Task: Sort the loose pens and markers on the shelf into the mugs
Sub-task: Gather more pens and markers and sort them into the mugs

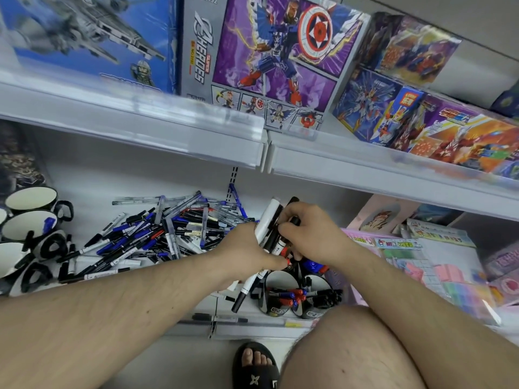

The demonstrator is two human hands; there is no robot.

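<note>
Single head-worn wide-angle view, looking forward and steeply down, close over the lower shelf (pixel 92 175), both forearms reaching in from the bottom edge, upper shelf overhead.

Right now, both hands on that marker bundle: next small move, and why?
Probably lower the bundle of markers into a mug just below. The left hand and right hand both grip it directly above, and that mug already holds red and blue pens.

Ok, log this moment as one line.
left hand: grips markers | right hand: grips same bundle | mugs below: partly filled | pen pile: unsorted
</note>
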